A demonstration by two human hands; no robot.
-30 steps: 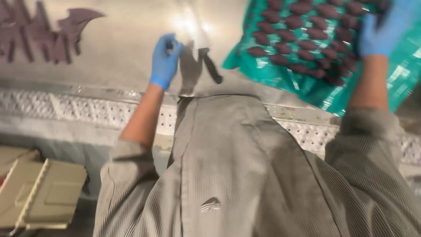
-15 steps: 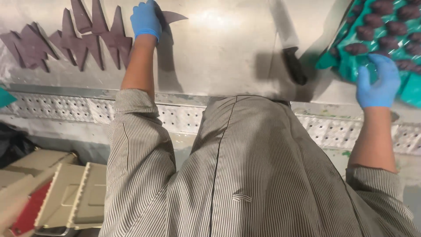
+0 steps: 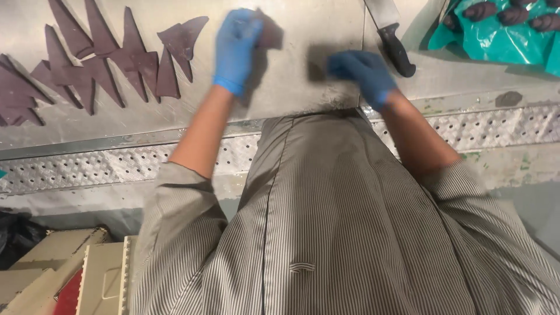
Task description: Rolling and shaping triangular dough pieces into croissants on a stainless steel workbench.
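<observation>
Where half a second ago the hands were spread wide, both now sit mid-counter (image 3: 303,87): left hand (image 3: 234,49) pinching a dark triangular slice (image 3: 269,32), right hand (image 3: 364,73) blurred, grip unclear. Cut slices (image 3: 105,64) lie left; knife (image 3: 392,36) just beside the right hand.

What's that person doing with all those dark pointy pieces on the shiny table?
A person in blue gloves stands at a metal table. The left hand holds a dark flat piece over the table, beside a row of dark triangular pieces. The right hand hovers low, blurred, holding nothing clear. A black-handled knife lies near a green sheet bearing dark lumps.
</observation>
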